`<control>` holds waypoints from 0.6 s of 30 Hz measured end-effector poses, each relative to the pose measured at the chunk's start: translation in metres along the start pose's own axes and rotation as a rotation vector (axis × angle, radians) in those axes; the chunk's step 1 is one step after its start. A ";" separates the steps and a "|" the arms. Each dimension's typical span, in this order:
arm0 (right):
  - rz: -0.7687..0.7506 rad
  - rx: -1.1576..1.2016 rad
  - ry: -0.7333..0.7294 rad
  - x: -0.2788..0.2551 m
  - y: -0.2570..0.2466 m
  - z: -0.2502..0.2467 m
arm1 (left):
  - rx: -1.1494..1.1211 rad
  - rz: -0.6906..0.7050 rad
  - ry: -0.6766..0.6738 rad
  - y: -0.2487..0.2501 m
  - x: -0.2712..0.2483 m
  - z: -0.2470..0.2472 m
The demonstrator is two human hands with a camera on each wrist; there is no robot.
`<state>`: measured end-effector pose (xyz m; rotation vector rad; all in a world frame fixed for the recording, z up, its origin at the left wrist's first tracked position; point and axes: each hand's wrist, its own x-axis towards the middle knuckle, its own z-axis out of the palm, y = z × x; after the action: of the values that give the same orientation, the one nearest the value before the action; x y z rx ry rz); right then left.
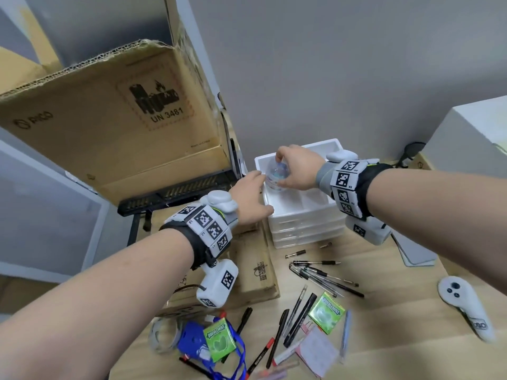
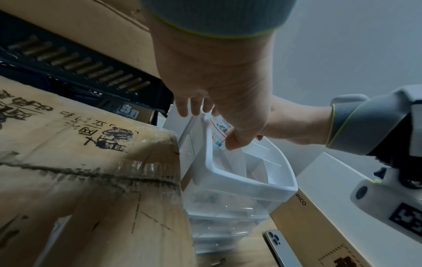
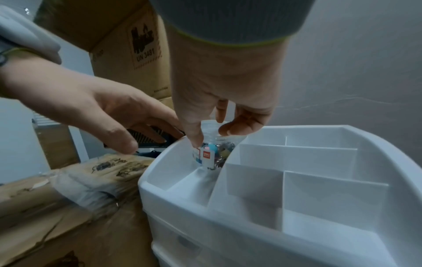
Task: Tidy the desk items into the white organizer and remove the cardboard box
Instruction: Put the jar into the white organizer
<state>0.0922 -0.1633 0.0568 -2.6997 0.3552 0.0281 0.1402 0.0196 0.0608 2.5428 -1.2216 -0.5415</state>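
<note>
The white organizer (image 1: 304,213) stands on the desk with open top compartments and clear drawers below. My right hand (image 1: 282,171) pinches a small clear jar of coloured clips (image 1: 275,177) by its top, held upright in the organizer's back-left compartment (image 3: 182,180). The right wrist view shows the jar (image 3: 212,153) low inside that compartment. My left hand (image 1: 260,193) hovers open at the organizer's left rim (image 2: 251,182), fingers straight and spread. A flat cardboard box (image 1: 255,270) lies against the organizer's left side. A large open cardboard box (image 1: 109,119) sits on a black rack behind it.
Several pens and markers (image 1: 315,275), two green gum packs (image 1: 326,312), a tape roll (image 1: 162,335), a blue lanyard badge (image 1: 192,341) and sticky notes (image 1: 318,349) lie on the front of the desk. A white controller (image 1: 463,305) and a white box (image 1: 466,138) are at right.
</note>
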 end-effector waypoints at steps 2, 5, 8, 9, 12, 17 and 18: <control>-0.027 -0.063 -0.026 0.002 0.001 0.004 | 0.026 -0.010 -0.017 -0.001 0.004 0.000; -0.033 -0.124 -0.037 0.007 0.002 0.012 | 0.075 -0.015 -0.010 -0.006 0.010 0.002; -0.020 -0.122 -0.017 0.009 0.003 0.017 | 0.116 0.000 -0.011 -0.009 0.013 0.002; -0.019 -0.128 -0.014 0.009 0.004 0.018 | 0.127 0.006 -0.010 -0.010 0.014 0.002; -0.014 -0.138 -0.005 0.009 0.005 0.018 | 0.145 0.031 -0.001 -0.011 0.017 0.001; 0.000 -0.067 0.014 -0.001 0.009 0.025 | 0.148 0.061 0.049 -0.012 0.016 0.008; -0.001 -0.027 0.037 -0.006 0.010 0.026 | 0.135 0.061 0.054 -0.011 0.015 0.009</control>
<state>0.0846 -0.1604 0.0292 -2.7298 0.3667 -0.0181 0.1524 0.0136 0.0452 2.6018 -1.3541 -0.3859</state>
